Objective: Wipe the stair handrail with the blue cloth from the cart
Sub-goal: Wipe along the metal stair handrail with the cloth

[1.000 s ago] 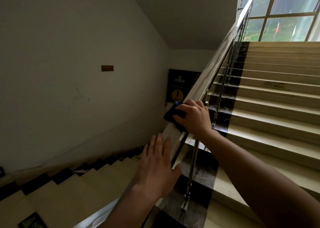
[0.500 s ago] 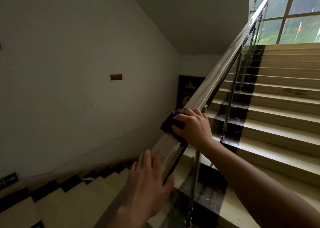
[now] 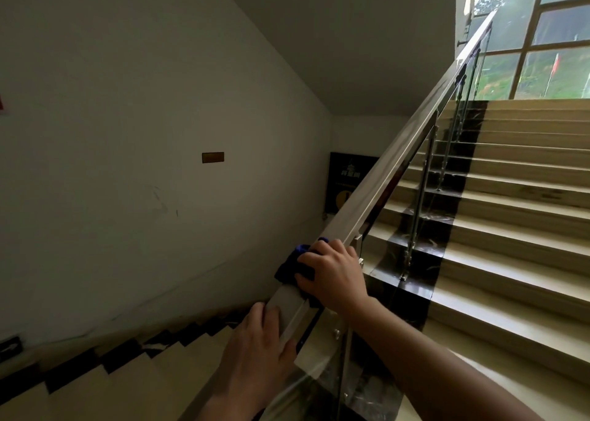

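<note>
A flat metal handrail [image 3: 380,174] climbs from the lower middle to the upper right, above glass panels and steel posts. My right hand [image 3: 332,273] grips the blue cloth [image 3: 292,267] wrapped over the rail, fingers curled round it. Only the cloth's left side and a bit at the fingertips show. Just below it, my left hand [image 3: 258,353] rests on the rail, fingers laid over its top and thumb on the right edge.
Beige steps [image 3: 517,229] with a dark marble edge strip rise on the right toward a large window [image 3: 549,37]. A lower flight [image 3: 105,376] drops to the left beside a white wall. A dark poster [image 3: 344,181] hangs on the landing wall.
My right hand has slid the cloth down the rail toward my left hand, closing the gap. The camera view has tilted up and left.
</note>
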